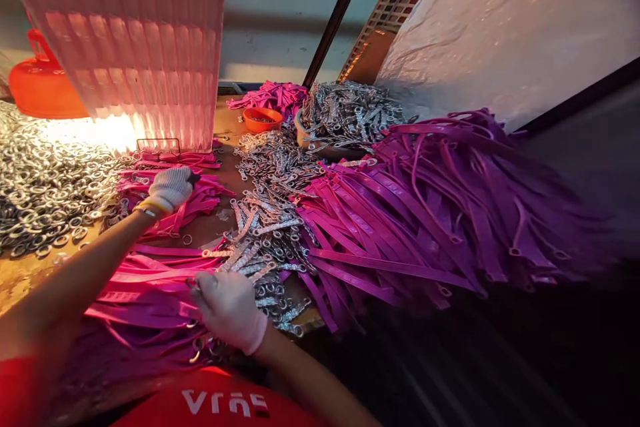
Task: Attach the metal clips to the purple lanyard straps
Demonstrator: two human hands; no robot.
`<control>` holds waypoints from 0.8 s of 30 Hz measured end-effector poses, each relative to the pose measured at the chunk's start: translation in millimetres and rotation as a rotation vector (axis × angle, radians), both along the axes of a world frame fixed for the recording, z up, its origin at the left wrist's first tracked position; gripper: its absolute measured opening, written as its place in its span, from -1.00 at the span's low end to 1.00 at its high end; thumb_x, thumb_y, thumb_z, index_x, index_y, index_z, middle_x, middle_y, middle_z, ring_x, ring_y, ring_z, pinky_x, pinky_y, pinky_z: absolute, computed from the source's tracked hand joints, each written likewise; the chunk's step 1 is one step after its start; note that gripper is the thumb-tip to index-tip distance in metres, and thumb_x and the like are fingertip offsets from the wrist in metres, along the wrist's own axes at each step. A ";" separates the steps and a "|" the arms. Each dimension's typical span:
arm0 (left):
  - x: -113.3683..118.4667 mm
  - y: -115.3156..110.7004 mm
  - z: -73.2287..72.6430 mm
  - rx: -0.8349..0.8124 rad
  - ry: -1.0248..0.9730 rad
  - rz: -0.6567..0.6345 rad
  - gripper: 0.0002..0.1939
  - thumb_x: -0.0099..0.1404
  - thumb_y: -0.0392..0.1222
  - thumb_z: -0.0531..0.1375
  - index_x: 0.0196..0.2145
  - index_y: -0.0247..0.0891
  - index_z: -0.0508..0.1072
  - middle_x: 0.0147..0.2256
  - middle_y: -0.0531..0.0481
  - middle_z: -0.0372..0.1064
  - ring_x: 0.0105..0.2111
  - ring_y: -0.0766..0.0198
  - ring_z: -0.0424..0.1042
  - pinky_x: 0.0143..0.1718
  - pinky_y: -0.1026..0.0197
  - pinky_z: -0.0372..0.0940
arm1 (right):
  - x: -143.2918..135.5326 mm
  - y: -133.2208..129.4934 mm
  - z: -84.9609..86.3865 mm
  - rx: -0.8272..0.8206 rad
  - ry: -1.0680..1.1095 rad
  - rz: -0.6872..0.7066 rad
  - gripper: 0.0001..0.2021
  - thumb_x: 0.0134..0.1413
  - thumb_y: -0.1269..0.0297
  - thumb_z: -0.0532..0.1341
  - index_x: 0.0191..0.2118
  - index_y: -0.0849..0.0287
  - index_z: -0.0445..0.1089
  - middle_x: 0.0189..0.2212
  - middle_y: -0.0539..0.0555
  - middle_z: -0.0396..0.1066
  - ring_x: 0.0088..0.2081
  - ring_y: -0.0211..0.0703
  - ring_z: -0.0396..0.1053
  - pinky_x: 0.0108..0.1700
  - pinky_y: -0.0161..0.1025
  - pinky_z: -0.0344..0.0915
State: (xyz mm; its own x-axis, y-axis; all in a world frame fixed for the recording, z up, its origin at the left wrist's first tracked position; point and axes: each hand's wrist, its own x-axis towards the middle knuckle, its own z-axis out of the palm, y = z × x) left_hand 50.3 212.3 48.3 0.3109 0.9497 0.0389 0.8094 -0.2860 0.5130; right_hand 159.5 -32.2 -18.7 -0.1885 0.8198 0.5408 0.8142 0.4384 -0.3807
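Note:
My left hand (170,188), in a light knitted glove, is closed over a heap of pink straps (200,197). A small dark tip shows at its fingers; whatever it grips is hidden. Nearer my body, my right hand (227,307), in a whitish glove, is closed above a second pile of pink straps (145,293). A small dark metal piece (192,282) pokes out at its fingertips, too small to name surely. Right beside this hand lie silvery link-like metal strips (270,223) with ring ends, spread in a long heap.
Loose metal rings (45,187) are heaped at left under an orange lamp (47,87). A ribbed translucent panel (150,47) stands behind my left hand. An orange bowl (263,121) and a tub of metal strips (345,113) sit farther back. Purple straps (400,213) hang over the right edge.

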 end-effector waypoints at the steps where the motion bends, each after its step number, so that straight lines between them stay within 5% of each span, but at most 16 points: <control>1: 9.8 22.4 -1.7 0.016 0.029 0.040 -0.91 0.20 -0.21 0.24 -0.40 -0.28 0.45 -0.39 -0.18 0.41 -0.20 -0.02 0.38 -0.12 -0.03 0.20 | -1.6 1.7 -2.4 -0.018 -0.045 -0.003 -0.70 0.38 0.14 0.00 -0.26 0.17 0.38 -0.53 0.03 0.42 -0.50 -0.19 0.34 -0.42 -0.24 0.04; 5: 43.9 65.0 -15.0 -0.003 0.032 0.103 -0.89 0.14 -0.27 0.29 -0.44 -0.37 0.45 -0.38 -0.27 0.44 -0.08 -0.13 0.38 -0.02 -0.10 0.15 | -3.2 4.5 -3.3 -0.135 -0.106 -0.003 -0.75 0.33 0.12 0.05 -0.24 0.15 0.36 -0.48 0.03 0.45 -0.47 -0.17 0.37 -0.43 -0.24 0.04; 8: 57.9 64.3 -19.3 -0.010 -0.046 0.107 -0.87 0.16 -0.30 0.25 -0.33 -0.47 0.47 -0.26 -0.29 0.48 -0.02 -0.06 0.37 0.02 -0.05 0.13 | -1.4 4.1 -1.3 -0.161 -0.098 0.004 -0.75 0.32 0.14 0.05 -0.22 0.16 0.38 -0.46 0.06 0.47 -0.46 -0.15 0.39 -0.43 -0.24 0.08; 11: 58.4 48.8 -9.0 -0.033 -0.176 0.060 -0.72 0.17 -0.29 0.25 -0.15 -0.50 0.48 -0.19 -0.22 0.49 -0.07 0.06 0.40 -0.01 0.06 0.19 | 2.4 4.3 0.5 -0.166 0.011 0.016 -0.73 0.35 0.19 0.03 -0.08 0.21 0.40 -0.48 0.05 0.47 -0.46 -0.17 0.39 -0.40 -0.27 0.13; 15: 32.0 -5.6 17.7 -0.227 -0.429 -0.119 -0.68 0.09 -0.27 0.28 -0.16 -0.40 0.52 -0.31 -0.12 0.50 -0.32 0.20 0.47 -0.24 0.17 0.35 | 14.6 7.3 11.8 -0.212 0.285 -0.014 -0.68 0.40 0.21 0.00 0.10 0.18 0.36 -0.50 -0.01 0.47 -0.46 -0.22 0.40 -0.35 -0.33 0.21; 17: 9.0 -47.0 29.1 -0.528 -0.718 -0.231 -0.66 0.02 -0.29 0.28 -0.18 -0.37 0.51 -0.36 -0.11 0.47 -0.38 0.22 0.47 -0.37 0.22 0.36 | 22.0 9.3 22.0 -0.160 0.389 -0.018 -0.69 0.39 0.25 0.00 0.09 0.15 0.37 -0.34 0.06 0.53 -0.31 -0.18 0.46 -0.21 -0.30 0.29; 19: -14.6 -90.7 35.3 -0.658 -0.826 -0.216 -0.68 0.01 -0.28 0.29 -0.20 -0.32 0.51 -0.44 -0.04 0.43 -0.51 0.31 0.39 -0.54 0.31 0.25 | 27.3 10.6 32.9 -0.091 0.442 -0.013 -0.70 0.39 0.29 0.00 0.08 0.15 0.37 -0.17 0.13 0.53 -0.15 -0.14 0.46 -0.07 -0.25 0.31; 22: -41.6 -145.9 32.4 -0.634 -0.772 -0.161 -0.85 0.15 -0.17 0.23 -0.36 -0.31 0.47 -0.60 0.06 0.29 -0.66 0.43 0.16 -0.67 0.38 0.02 | 28.0 9.8 46.4 -0.076 0.386 -0.006 -0.70 0.40 0.31 -0.02 0.10 0.17 0.35 -0.11 0.14 0.52 -0.11 -0.15 0.46 -0.04 -0.26 0.31; 24: -51.9 -171.0 24.6 -0.589 -0.737 -0.158 -0.80 0.21 -0.10 0.18 -0.46 -0.29 0.41 -0.66 0.10 0.19 -0.70 0.46 0.06 -0.69 0.38 -0.05 | 23.8 6.7 52.3 -0.100 0.261 -0.022 -0.70 0.41 0.32 -0.02 0.10 0.18 0.35 -0.18 0.12 0.53 -0.17 -0.16 0.47 -0.09 -0.28 0.30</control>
